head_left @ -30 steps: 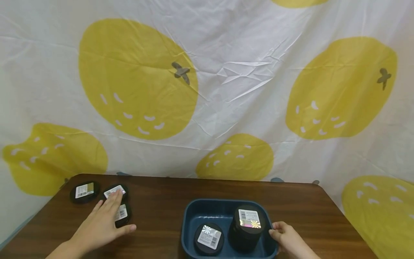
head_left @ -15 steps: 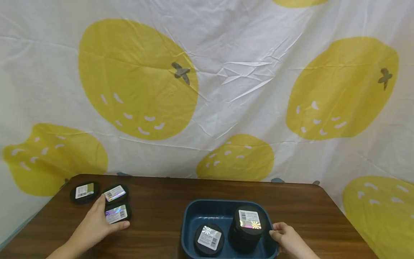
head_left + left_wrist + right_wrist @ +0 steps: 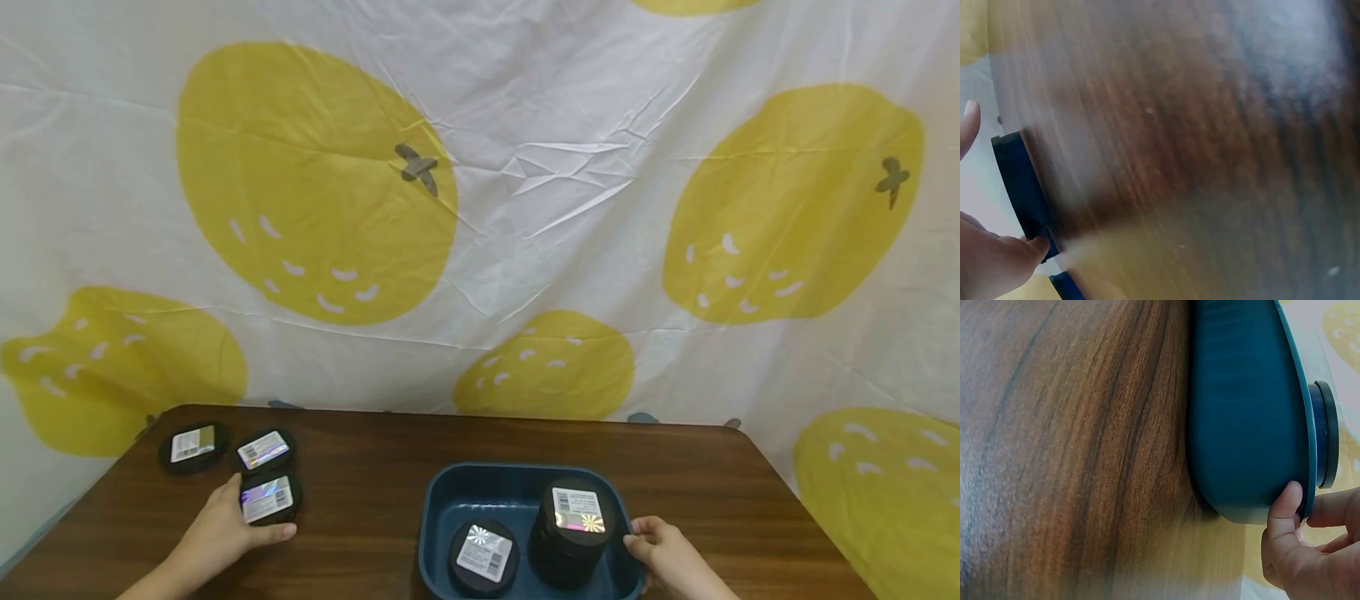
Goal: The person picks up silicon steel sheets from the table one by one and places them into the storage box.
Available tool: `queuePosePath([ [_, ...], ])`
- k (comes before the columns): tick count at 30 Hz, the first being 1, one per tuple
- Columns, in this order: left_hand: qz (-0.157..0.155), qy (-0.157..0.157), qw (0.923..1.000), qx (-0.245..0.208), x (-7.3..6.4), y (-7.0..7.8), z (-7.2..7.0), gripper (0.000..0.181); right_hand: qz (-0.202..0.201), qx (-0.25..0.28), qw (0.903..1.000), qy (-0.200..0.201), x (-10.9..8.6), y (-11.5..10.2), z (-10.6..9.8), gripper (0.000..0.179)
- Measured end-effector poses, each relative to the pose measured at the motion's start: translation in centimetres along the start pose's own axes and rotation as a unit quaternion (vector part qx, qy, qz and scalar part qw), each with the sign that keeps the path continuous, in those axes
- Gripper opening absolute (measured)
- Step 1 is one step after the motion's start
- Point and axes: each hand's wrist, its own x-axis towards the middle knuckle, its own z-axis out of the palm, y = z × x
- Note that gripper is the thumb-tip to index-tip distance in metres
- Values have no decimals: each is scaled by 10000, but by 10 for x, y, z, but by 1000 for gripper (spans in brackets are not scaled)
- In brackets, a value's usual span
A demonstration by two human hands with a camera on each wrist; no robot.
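Note:
In the head view my left hand [image 3: 213,537] lies around the left and front sides of a flat round black jar [image 3: 268,500] with a white-and-silver label. A finger touches the jar's side in the left wrist view, while the thumb [image 3: 969,128] is held straight, apart from it. Behind it sit two similar jars, a middle one [image 3: 264,452] and a far-left one [image 3: 192,447]. My right hand [image 3: 671,557] pinches the right rim of a blue tray [image 3: 517,468] between thumb and fingers. In the tray are a low black jar [image 3: 483,557] and a taller black stack [image 3: 572,533].
A brown wooden table [image 3: 360,500] carries everything, its rounded far edge close to a hanging white cloth [image 3: 540,250] printed with yellow fruit. The tray stands to the right of the loose jars, with bare wood between them.
The left hand has drawn back from over the middle and front jars to the side of the front jar, uncovering both labels. The right hand and the tray have stayed in place.

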Motion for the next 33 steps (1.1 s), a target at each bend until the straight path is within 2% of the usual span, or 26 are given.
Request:
queuePosePath([
  [7,-41,-102,9998,149,3,-5,1,116,-23,25,10000,-11,-1,1,-1,29],
  [14,46,81,9997,246,6,-9,4,103,-12,-41,10000,-6,-1,1,-2,29],
  [23,3,140,9990,421,7,-9,0,103,-11,-101,9998,148,-1,0,1,29],
  [33,115,192,9977,643,9,-11,0,103,-58,-152,9997,192,-1,-1,2,29],
])
